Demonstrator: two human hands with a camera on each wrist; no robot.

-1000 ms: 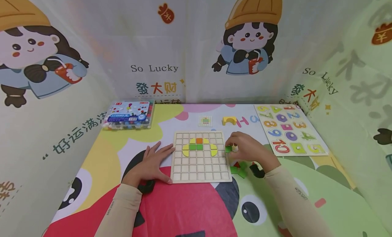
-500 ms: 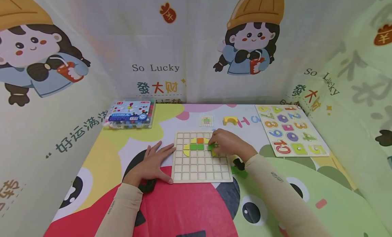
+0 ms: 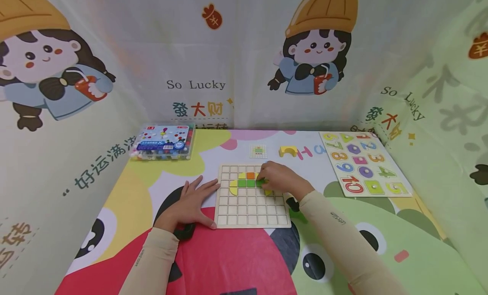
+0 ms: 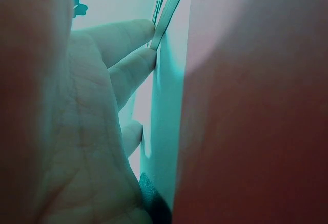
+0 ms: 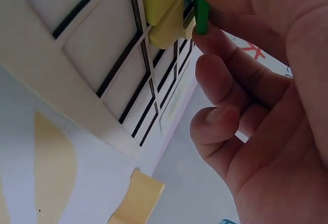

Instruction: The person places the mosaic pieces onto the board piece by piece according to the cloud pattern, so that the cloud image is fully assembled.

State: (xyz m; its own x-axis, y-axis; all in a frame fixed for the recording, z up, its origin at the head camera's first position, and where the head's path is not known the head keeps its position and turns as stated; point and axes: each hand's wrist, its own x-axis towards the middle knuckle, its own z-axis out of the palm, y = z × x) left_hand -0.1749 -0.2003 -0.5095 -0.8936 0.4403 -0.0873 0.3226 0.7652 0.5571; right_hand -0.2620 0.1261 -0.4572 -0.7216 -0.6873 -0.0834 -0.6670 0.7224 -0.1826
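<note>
- Green tile: a small flat green piece, pinched between the thumb and fingertips of my right hand; it sits over the upper right part of the grid board, just right of the two green squares already seated there. In the right wrist view the green tile stands on edge above a yellow piece, with my right hand curled round it.
- Right hand: fingers bent and closed on the green tile, wrist resting over the board's right edge, cream sleeve trailing back toward me.
- Pieces already in the board: an orange square on top, yellow curved pieces at the left, and more yellow showing beside my right fingers.
- Grid board: a pale wooden square of small cells, lying flat on the tabletop in front of me.
- Left hand: laid flat, fingers straight and spread, fingertips touching the board's left edge, holding nothing. In the left wrist view my fingers meet the thin edge of the board.
- Loose pieces: green ones lie on the tabletop just right of the board, partly hidden by my right forearm.
- Farther back: a small pattern card and a yellow arch block, near each other behind the board.
- Far right: a number puzzle board.
- Far left: a clear plastic box of small coloured parts.
</note>
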